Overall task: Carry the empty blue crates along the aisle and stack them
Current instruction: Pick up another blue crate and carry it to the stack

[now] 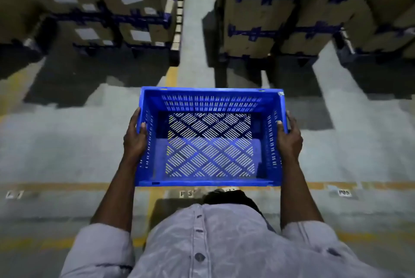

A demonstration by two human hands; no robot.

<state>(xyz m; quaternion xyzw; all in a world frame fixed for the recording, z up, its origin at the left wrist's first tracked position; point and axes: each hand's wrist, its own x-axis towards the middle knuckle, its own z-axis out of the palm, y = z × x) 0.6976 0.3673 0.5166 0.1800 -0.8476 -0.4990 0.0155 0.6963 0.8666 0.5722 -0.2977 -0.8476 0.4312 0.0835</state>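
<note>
1. Head view: the empty blue crate [210, 142] hangs level in front of the shirt [224, 244], above the floor [67, 142], with left hand [134, 136] and right hand [289, 138] each clamped on a side rim, thumbs [142, 126] inside.
2. Only rims are gripped; one slipping hand would likely tip it.
3. Stacked cartons [258, 19] crowd the aisle [197, 30] ahead; a corner could snag.
</note>
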